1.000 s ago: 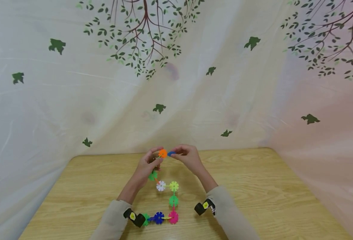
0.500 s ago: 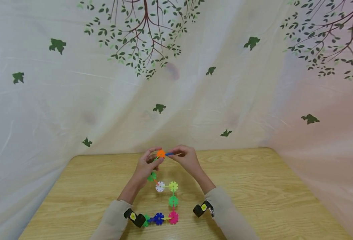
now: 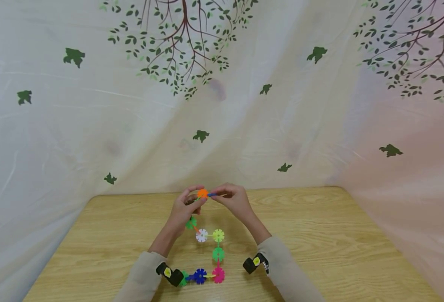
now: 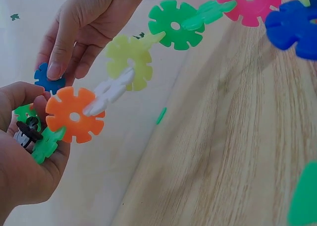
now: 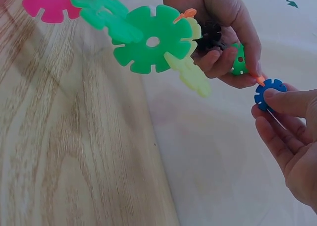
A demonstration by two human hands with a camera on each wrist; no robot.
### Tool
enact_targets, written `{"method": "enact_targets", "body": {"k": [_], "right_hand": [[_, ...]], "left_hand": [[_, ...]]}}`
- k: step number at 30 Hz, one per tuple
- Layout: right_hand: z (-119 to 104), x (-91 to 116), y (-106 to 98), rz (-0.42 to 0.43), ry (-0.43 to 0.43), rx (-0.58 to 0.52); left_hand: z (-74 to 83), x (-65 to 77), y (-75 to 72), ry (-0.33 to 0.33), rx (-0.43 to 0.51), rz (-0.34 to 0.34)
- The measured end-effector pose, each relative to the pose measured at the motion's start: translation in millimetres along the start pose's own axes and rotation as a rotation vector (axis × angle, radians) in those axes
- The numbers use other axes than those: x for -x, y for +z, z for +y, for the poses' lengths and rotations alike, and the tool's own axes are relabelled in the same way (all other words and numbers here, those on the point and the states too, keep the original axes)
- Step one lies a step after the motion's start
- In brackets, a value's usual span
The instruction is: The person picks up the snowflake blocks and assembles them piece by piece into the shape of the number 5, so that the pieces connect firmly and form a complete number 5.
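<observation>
Slotted plastic flower discs are linked into a long chain. At its far end, my left hand [image 3: 182,212] holds an orange disc [image 3: 202,193] between thumb and fingers. Green discs and a black disc [image 5: 210,35] lie by the left palm. My right hand [image 3: 234,200] pinches a blue disc [image 5: 270,94] between thumb and fingertips. The blue disc's edge meets the orange disc's rim. Below the left hand the chain runs through a green disc [image 3: 191,222], another orange disc [image 4: 75,115], a white disc [image 3: 201,235] and a yellow disc [image 3: 218,235].
Further along, the chain turns through a green disc [image 3: 218,254], a pink disc [image 3: 218,275] and a dark blue disc [image 3: 200,276] near the front of the wooden table [image 3: 338,243]. The left wrist camera [image 3: 170,274] overlaps its nearest end. A printed curtain [image 3: 237,138] hangs behind.
My right hand has brought the blue disc slightly left, against the orange disc. The orange disc has shifted a little left in the left hand. In the last half second both hands barely move.
</observation>
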State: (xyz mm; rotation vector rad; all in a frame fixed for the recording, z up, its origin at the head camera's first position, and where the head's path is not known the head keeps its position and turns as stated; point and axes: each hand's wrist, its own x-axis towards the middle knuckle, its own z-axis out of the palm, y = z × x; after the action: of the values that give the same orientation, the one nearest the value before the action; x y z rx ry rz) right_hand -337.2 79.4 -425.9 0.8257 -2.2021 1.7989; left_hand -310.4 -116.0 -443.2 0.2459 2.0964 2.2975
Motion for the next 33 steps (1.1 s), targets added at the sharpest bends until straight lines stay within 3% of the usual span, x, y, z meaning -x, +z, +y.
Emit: {"method": "enact_targets", "body": {"k": [17, 33], "right_hand": [[8.3, -1.1, -6.3, -0.057, -0.018, -0.024], [15.0, -2.0, -4.2, -0.089, -0.042, -0.05]], "left_hand": [[-0.5, -0.4, 0.8, 0.018, -0.032, 0.0], [-6.3, -2.7, 1.4, -0.005, -0.022, 0.007]]}}
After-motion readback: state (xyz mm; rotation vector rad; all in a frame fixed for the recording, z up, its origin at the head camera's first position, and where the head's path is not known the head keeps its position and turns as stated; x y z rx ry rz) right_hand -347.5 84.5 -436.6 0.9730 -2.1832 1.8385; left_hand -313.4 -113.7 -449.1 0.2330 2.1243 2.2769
